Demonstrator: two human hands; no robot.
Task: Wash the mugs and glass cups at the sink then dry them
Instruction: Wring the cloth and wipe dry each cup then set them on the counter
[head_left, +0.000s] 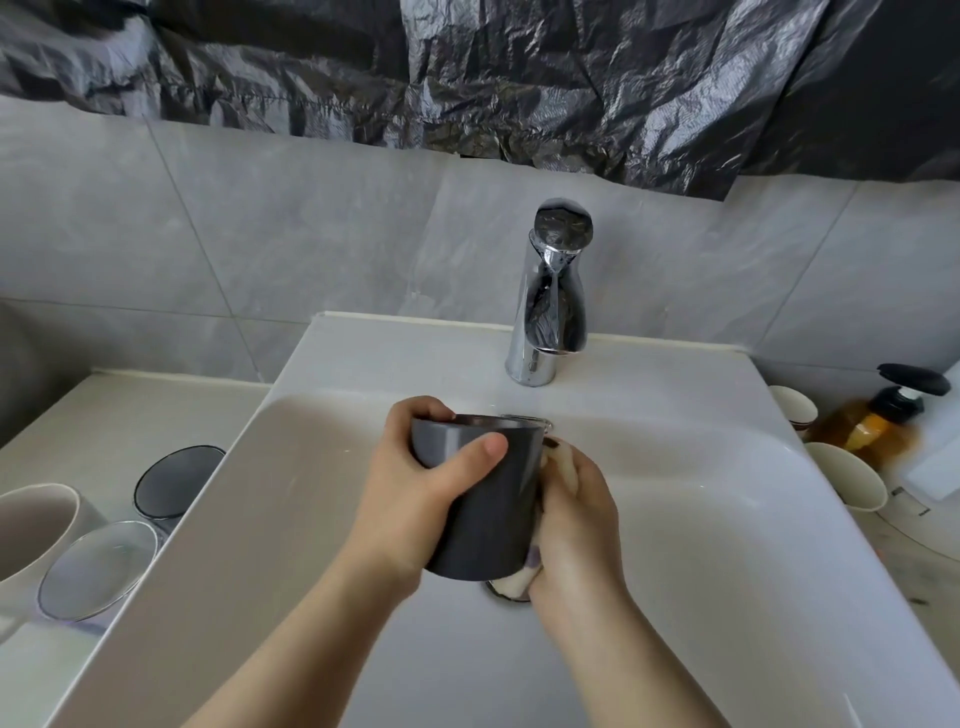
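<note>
A dark grey mug (483, 509) is held upright over the white sink (727, 545), below the chrome tap (550, 306). My left hand (415, 488) grips it, fingers over the far rim and thumb across the near side. My right hand (576, 519) holds a pale sponge (517, 584) pressed against the mug's right side; most of the sponge is hidden. On the left counter stand a white mug (36, 525), a clear glass cup (96, 569) and a dark glass cup (176, 480). No water stream shows at the tap.
To the right of the sink stand two pale cups (847, 480) (792, 408) and an amber pump bottle (883, 421) with a black top. Grey wall tiles and crumpled black plastic sheeting (519, 78) rise behind the tap.
</note>
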